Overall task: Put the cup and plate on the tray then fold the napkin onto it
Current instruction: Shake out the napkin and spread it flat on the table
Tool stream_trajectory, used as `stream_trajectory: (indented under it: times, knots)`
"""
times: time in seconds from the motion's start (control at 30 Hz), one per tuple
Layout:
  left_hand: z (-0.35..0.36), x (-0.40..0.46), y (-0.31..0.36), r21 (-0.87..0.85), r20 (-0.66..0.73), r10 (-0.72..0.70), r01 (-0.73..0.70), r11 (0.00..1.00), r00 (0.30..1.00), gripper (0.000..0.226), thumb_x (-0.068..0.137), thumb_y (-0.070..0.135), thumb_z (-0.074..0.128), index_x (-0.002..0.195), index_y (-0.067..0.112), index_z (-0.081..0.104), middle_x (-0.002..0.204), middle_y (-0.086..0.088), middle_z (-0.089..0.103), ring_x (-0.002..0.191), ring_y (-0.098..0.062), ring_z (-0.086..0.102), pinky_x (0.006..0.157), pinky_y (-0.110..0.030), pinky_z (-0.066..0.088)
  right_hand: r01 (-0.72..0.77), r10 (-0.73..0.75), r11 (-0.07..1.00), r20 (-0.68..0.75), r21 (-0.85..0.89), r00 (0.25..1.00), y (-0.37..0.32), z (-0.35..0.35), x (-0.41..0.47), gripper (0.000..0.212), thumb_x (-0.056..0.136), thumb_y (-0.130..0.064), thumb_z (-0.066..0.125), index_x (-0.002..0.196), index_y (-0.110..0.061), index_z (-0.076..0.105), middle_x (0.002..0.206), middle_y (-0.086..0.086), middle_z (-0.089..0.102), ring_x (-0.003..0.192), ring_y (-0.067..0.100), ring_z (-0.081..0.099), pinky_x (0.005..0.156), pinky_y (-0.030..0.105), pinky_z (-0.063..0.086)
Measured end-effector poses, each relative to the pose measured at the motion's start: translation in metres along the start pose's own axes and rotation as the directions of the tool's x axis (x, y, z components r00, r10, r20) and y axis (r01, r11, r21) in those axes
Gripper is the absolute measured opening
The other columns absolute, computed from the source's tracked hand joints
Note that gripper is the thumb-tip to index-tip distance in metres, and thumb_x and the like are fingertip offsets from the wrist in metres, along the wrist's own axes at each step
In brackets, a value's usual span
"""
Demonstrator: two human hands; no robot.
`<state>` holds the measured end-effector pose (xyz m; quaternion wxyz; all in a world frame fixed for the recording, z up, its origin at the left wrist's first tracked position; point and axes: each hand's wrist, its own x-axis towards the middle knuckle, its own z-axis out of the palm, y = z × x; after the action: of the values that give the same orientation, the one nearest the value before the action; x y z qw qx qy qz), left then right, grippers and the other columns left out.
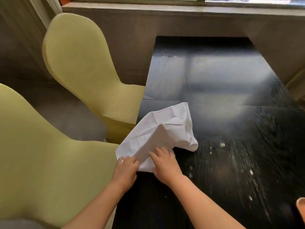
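A white napkin (162,129) lies crumpled on the near left part of a black worktop (231,113), just left of the middle of the frame. Its far corner points toward the window, its left side hangs a little past the worktop's left edge, and a rounded fold bulges at its right. The cloth is creased and partly lifted, not flat.

Both hands work at the napkin's near edge, in the lower middle of the frame. The left hand (126,169) has its grip closed on the near left corner of the napkin, fingers curled round the cloth. The right hand (165,164) is just beside it, fingers bent over the napkin's near edge and thumb underneath, so its grip is also closed on the cloth. The two hands are close together but not touching. Both forearms are bare and reach in from the bottom of the frame.

Two yellow-green chairs stand to the left of the worktop: one (82,63) in the upper left, one (41,154) in the lower left. A window sill (165,9) runs along the top. At the lower right edge a small piece of something orange-brown (301,206) shows; I cannot tell what it is. The worktop's right side is blurred and shiny.
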<state>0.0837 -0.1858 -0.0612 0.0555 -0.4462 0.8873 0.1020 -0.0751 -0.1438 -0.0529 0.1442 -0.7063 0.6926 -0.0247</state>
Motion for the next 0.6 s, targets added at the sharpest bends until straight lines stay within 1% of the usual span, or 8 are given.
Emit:
stream_trajectory:
  times: [0.07, 0.1, 0.17, 0.27, 0.4, 0.5, 0.57, 0.6]
  knots:
    - [0.003, -0.002, -0.001, -0.125, -0.072, 0.004, -0.013, 0.992, 0.997, 0.008, 0.071, 0.0, 0.063, 0.068, 0.008, 0.062, 0.076, -0.011, 0.064, 0.073, -0.032, 0.057, 0.068, -0.036, 0.04, 0.056, -0.056, 0.998, 0.017, -0.026, 0.998, -0.001, 0.008, 0.001, 0.038, 0.087, -0.015, 0.047, 0.124, -0.014, 0.047, 0.131, 0.008, 0.046, 0.126, 0.03, 0.031, 0.1, 0.046, 0.029]
    - [0.003, -0.003, -0.001, -0.186, -0.098, 0.001, -0.019, 0.982, 0.995, 0.011, 0.071, -0.001, 0.061, 0.064, 0.007, 0.06, 0.071, -0.012, 0.063, 0.068, -0.033, 0.056, 0.066, -0.035, 0.038, 0.083, -0.082, 0.996, 0.018, -0.023, 0.996, -0.001, 0.011, 0.0, 0.035, 0.087, -0.015, 0.046, 0.121, -0.014, 0.05, 0.128, 0.008, 0.048, 0.126, 0.029, 0.032, 0.102, 0.047, 0.026]
    - [0.0, -0.004, 0.004, -0.276, -0.142, 0.007, -0.046, 0.96, 0.99, 0.009, 0.074, 0.0, 0.057, 0.068, 0.007, 0.06, 0.07, -0.01, 0.064, 0.069, -0.032, 0.055, 0.066, -0.035, 0.039, 0.12, -0.12, 0.993, 0.016, 0.009, 0.993, -0.001, 0.011, -0.004, 0.03, 0.086, -0.017, 0.046, 0.115, -0.016, 0.055, 0.118, 0.005, 0.054, 0.123, 0.026, 0.036, 0.107, 0.049, 0.017]
    - [-0.009, -0.008, 0.013, -0.355, -0.177, 0.05, -0.111, 0.928, 0.983, 0.008, 0.081, 0.005, 0.056, 0.083, 0.007, 0.063, 0.08, -0.007, 0.067, 0.076, -0.026, 0.058, 0.071, -0.035, 0.045, 0.093, -0.092, 0.991, -0.01, 0.101, 0.996, -0.001, 0.0, -0.018, 0.022, 0.086, -0.022, 0.049, 0.104, -0.018, 0.061, 0.102, 0.003, 0.059, 0.109, 0.022, 0.046, 0.113, 0.047, 0.007]
    - [-0.027, -0.019, 0.023, -0.356, -0.282, 0.171, -0.269, 0.895, 0.944, 0.007, 0.078, 0.003, 0.065, 0.081, 0.008, 0.064, 0.076, -0.005, 0.066, 0.071, -0.023, 0.062, 0.055, -0.034, 0.051, 0.061, -0.023, 0.975, -0.178, 0.213, 0.984, 0.009, -0.021, -0.052, 0.013, 0.086, -0.021, 0.057, 0.078, -0.013, 0.063, 0.074, 0.001, 0.06, 0.079, 0.019, 0.056, 0.112, 0.039, 0.015]
    - [-0.036, -0.023, 0.026, -0.296, -0.306, 0.257, -0.348, 0.889, 0.917, 0.012, 0.075, 0.001, 0.07, 0.076, 0.011, 0.061, 0.073, -0.002, 0.064, 0.066, -0.019, 0.06, 0.05, -0.026, 0.047, 0.031, 0.05, 0.961, -0.284, 0.274, 0.958, 0.025, -0.036, -0.081, 0.01, 0.079, -0.012, 0.064, 0.074, -0.017, 0.058, 0.065, -0.012, 0.052, 0.067, 0.009, 0.052, 0.109, 0.036, 0.02]
    - [-0.039, -0.024, 0.029, -0.321, -0.299, 0.221, -0.316, 0.893, 0.928, 0.014, 0.076, 0.001, 0.07, 0.077, 0.013, 0.061, 0.075, 0.0, 0.064, 0.066, -0.016, 0.059, 0.051, -0.021, 0.043, -0.034, 0.128, 0.946, -0.274, 0.323, 0.953, 0.036, -0.048, -0.098, 0.018, 0.077, -0.01, 0.063, 0.075, -0.025, 0.053, 0.06, -0.017, 0.041, 0.061, 0.002, 0.044, 0.109, 0.033, 0.021]
    - [-0.041, -0.025, 0.034, -0.359, -0.295, 0.193, -0.296, 0.885, 0.936, 0.014, 0.077, 0.002, 0.07, 0.078, 0.014, 0.062, 0.077, 0.002, 0.065, 0.067, -0.013, 0.059, 0.053, -0.017, 0.042, -0.08, 0.17, 0.928, -0.221, 0.364, 0.96, 0.04, -0.054, -0.107, 0.021, 0.077, -0.012, 0.062, 0.079, -0.03, 0.051, 0.059, -0.017, 0.041, 0.063, 0.003, 0.044, 0.106, 0.029, 0.024]
